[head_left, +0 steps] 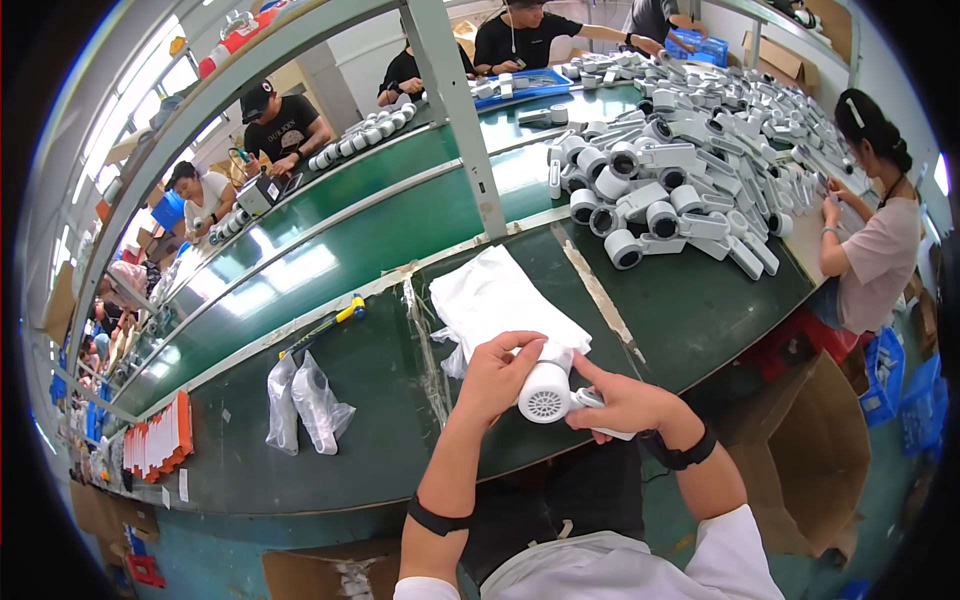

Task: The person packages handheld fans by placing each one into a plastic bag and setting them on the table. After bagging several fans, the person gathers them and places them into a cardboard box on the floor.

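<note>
A white hair dryer with a round grille is held between my two hands just over the table's near edge. My right hand is closed around its handle, the index finger stretched toward the barrel. My left hand is closed against the other side of the barrel, its fingertips partly hidden. Right behind the dryer lies a stack of white plastic bags, which the left fingers come up against. Two bagged items in clear plastic lie left of my left hand.
A large pile of white hair dryers covers the table's far right. A yellow-and-black hand tool and orange-edged cards lie left. A metal post rises ahead. A cardboard box stands right. Several co-workers sit around the green conveyor.
</note>
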Demonstrator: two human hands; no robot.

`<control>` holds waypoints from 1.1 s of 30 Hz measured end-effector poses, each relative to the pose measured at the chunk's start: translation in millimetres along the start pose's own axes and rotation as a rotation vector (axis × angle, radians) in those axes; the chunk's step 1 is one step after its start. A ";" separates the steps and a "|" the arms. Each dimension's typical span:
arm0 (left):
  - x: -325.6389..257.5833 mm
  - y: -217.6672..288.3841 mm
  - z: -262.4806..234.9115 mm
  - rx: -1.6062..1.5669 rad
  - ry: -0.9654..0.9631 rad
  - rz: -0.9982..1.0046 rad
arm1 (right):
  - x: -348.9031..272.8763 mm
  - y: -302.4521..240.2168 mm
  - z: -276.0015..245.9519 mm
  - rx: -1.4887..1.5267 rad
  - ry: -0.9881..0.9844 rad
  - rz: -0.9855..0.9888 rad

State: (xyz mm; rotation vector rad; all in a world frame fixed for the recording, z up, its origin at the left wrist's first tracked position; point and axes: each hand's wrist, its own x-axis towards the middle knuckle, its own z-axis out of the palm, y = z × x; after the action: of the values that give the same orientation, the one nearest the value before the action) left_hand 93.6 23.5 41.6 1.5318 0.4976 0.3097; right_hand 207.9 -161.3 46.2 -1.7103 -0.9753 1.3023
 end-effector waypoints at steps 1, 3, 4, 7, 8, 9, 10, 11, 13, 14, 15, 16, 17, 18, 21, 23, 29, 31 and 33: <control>-0.9 -2.0 -3.1 0.002 0.006 0.001 | 4.1 1.3 -1.0 -0.009 -0.056 0.000; -2.6 -5.6 -7.9 0.049 0.018 0.041 | 6.5 -0.1 0.4 -0.001 -0.069 -0.013; -3.4 -6.4 -9.8 0.049 0.022 0.042 | 7.9 -1.3 0.6 -0.001 -0.020 0.005; -4.6 -9.9 -12.0 0.094 0.008 0.106 | 9.9 -8.1 3.6 0.017 0.043 0.005; -4.3 -13.1 -10.3 0.156 0.036 0.217 | 10.8 -7.4 6.3 0.024 0.099 0.010; -4.7 -15.2 -8.1 0.219 0.063 0.327 | 11.6 -6.6 9.1 0.032 0.155 0.015; -5.9 -14.4 -4.3 0.218 0.060 0.329 | 12.1 -5.7 10.9 0.032 0.159 0.016; -8.9 -11.5 0.3 0.363 0.101 0.433 | 12.7 -4.8 12.8 0.019 0.205 0.026; -14.4 -7.6 8.6 0.510 0.145 0.537 | 13.8 -5.8 17.7 0.006 0.250 0.035; -17.0 -6.3 12.5 0.621 0.162 0.619 | 14.8 -7.4 20.7 -0.003 0.280 0.034; -18.7 -6.6 16.4 0.734 0.179 0.700 | 15.6 -8.4 23.4 -0.011 0.309 0.033; -19.0 -9.5 21.0 0.769 0.200 0.784 | 17.1 -7.5 25.6 -0.012 0.309 0.032; -19.9 -10.4 23.0 0.770 0.202 0.785 | 20.1 -5.1 27.6 -0.002 0.331 -0.014; -21.1 -10.6 24.3 0.823 0.156 0.853 | 23.3 -2.0 29.3 0.008 0.353 -0.060; -28.9 -8.8 28.3 0.880 0.077 0.887 | 33.3 12.1 32.0 0.094 0.395 -0.126; -31.3 -8.7 29.9 0.755 -0.046 0.908 | 39.0 24.7 34.3 0.119 0.442 -0.275; -47.2 -11.3 27.7 0.500 -0.211 0.897 | 51.4 30.5 37.0 0.247 0.617 -0.644; -58.6 -1.0 24.7 0.381 -0.245 0.805 | 54.5 29.0 36.0 0.736 0.547 -0.621; -61.8 -3.3 23.6 0.262 -0.276 0.715 | 46.2 21.9 36.5 0.780 0.563 -0.638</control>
State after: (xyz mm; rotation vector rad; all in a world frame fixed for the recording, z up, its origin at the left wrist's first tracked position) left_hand 51.5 -27.5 44.7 1.9409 -0.2577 0.5855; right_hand 183.8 -124.5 1.4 -0.9402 -0.4953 0.5856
